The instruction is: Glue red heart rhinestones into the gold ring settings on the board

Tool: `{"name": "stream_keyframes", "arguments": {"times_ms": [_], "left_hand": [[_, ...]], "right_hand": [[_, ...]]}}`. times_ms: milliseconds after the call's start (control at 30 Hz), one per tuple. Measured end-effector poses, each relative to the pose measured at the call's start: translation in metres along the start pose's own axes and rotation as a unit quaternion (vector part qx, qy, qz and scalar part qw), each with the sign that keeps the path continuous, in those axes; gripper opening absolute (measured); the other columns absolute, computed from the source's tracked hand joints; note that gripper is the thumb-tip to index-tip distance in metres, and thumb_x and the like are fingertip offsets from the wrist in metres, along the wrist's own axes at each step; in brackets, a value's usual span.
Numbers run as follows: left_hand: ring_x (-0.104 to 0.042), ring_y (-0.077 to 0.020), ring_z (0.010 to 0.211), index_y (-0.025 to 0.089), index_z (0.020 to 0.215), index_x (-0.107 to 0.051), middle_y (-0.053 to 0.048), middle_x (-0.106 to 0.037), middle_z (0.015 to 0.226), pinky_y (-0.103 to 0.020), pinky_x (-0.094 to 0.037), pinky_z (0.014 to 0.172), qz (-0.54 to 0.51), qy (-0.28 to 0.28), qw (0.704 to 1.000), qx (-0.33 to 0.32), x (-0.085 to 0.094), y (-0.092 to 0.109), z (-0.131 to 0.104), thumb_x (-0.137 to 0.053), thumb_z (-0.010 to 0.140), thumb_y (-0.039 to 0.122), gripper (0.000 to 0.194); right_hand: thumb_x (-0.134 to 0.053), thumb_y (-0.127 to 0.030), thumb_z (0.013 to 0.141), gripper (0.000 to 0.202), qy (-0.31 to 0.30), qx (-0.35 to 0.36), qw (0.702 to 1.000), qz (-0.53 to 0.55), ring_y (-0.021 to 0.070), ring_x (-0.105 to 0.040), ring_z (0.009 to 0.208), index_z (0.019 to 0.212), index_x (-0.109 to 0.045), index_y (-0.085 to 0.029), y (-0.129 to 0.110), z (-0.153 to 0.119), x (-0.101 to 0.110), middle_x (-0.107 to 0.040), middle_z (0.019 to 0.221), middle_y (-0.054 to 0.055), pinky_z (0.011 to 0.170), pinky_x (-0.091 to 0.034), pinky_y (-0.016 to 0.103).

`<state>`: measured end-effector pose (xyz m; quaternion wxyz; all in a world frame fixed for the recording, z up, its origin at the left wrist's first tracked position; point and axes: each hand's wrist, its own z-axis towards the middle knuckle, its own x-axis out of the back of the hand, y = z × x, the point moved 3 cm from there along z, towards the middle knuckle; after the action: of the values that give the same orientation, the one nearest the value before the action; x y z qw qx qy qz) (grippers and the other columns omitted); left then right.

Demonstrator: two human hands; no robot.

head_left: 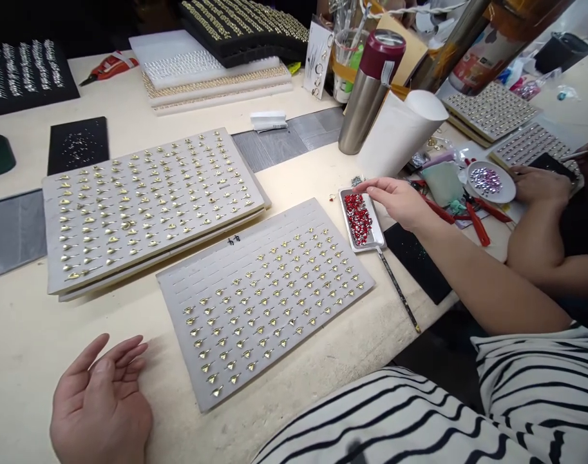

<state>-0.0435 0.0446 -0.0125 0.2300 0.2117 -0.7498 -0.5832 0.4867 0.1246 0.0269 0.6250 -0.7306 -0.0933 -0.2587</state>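
- Cream tabletop (178, 438), faintly smudged, with grey wood-grain strips (301, 135) showing on it; at the far right another person's hand (540, 192) is beside a white bowl (510, 192) of pinkish beads.
- Grey foam board (182, 283) lies at the middle, slantwise, its slits filled with rows of gold-toned pieces (217, 391), except towards the far left corner, where many slits are bare.
- White shallow tray (377, 232) sits just beyond the board's right corner, heaped with glossy red stones (357, 222), silvery in places.
- Right hand (388, 198) reaches over the tray's far end, fingers extended; I cannot tell whether the fingertips pinch anything.
- Left hand (100, 403) rests palm up, loosely curled and holding nothing visible, left of the board.
- Materials: matte foam, shiny triangular metal faces on thin stems, a brushed-steel flask (364, 103) with a maroon lid, and a slim speckled stick (398, 291) touching the tray.
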Motion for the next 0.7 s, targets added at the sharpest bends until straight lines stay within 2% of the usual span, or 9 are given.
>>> {"name": "stream_keyframes", "arguments": {"times_ms": [100, 233, 333, 433, 567, 700], "left_hand": [[-0.072, -0.0181, 0.083, 0.022, 0.104, -0.076, -0.004, -0.076, 0.08, -0.025, -0.052, 0.071, -0.002, 0.008, 1.0, 0.004, -0.001, 0.0, 0.0, -0.073, 0.065, 0.01, 0.041], [-0.072, -0.0176, 0.083, 0.022, 0.103, -0.076, -0.004, -0.076, 0.079, -0.024, -0.052, 0.07, -0.005, 0.011, 1.0, 0.006, -0.001, 0.0, 0.001, -0.073, 0.065, 0.011, 0.04], [-0.073, -0.0175, 0.085, 0.022, 0.106, -0.076, -0.004, -0.076, 0.08, -0.024, -0.053, 0.072, -0.009, 0.006, 1.0, 0.008, -0.001, 0.001, 0.0, -0.072, 0.065, 0.01, 0.042], [-0.072, -0.0179, 0.085, 0.02, 0.106, -0.076, -0.005, -0.076, 0.08, -0.024, -0.055, 0.074, -0.013, -0.001, 1.0, 0.014, 0.0, 0.001, -0.001, -0.074, 0.065, 0.009, 0.042], [-0.073, -0.0177, 0.085, 0.019, 0.107, -0.076, -0.004, -0.076, 0.08, -0.025, -0.055, 0.077, -0.015, 0.003, 1.0, -0.001, 0.001, -0.001, -0.001, -0.072, 0.065, 0.009, 0.044], [-0.073, -0.0177, 0.083, 0.019, 0.107, -0.076, -0.004, -0.076, 0.078, -0.025, -0.054, 0.074, -0.012, 0.005, 1.0, -0.012, 0.002, -0.003, 0.001, -0.071, 0.063, 0.009, 0.045]], "right_hand": [[-0.06, -0.025, 0.095, 0.025, -0.002, 0.037, 0.992, -0.117, 0.0256, -0.075, 0.102, 0.111, -0.079, -0.021, -0.003, -0.002, -0.003, -0.081, 0.113, 0.008, 0.102, -0.057, 0.05], [-0.073, -0.023, 0.087, 0.037, -0.031, 0.102, 0.966, -0.237, 0.0311, -0.066, 0.125, 0.124, -0.076, -0.026, -0.005, -0.002, -0.011, -0.073, 0.135, 0.009, 0.114, -0.049, 0.053], [-0.072, -0.02, 0.089, 0.03, -0.059, 0.127, 0.945, -0.295, 0.0322, -0.066, 0.123, 0.119, -0.077, -0.023, -0.004, 0.002, -0.019, -0.073, 0.131, 0.011, 0.111, -0.05, 0.053], [-0.065, -0.017, 0.093, 0.019, -0.066, 0.129, 0.934, -0.327, 0.0304, -0.069, 0.111, 0.106, -0.078, -0.02, -0.003, 0.005, -0.024, -0.076, 0.119, 0.013, 0.103, -0.053, 0.049], [-0.059, -0.019, 0.097, 0.021, -0.045, 0.127, 0.934, -0.331, 0.0283, -0.07, 0.109, 0.107, -0.079, -0.02, -0.008, 0.005, -0.021, -0.077, 0.117, 0.012, 0.1, -0.053, 0.043], [-0.063, -0.024, 0.097, 0.02, -0.002, 0.102, 0.945, -0.312, 0.0259, -0.073, 0.101, 0.108, -0.08, -0.022, -0.014, 0.002, -0.009, -0.081, 0.111, 0.008, 0.093, -0.055, 0.039]]}}
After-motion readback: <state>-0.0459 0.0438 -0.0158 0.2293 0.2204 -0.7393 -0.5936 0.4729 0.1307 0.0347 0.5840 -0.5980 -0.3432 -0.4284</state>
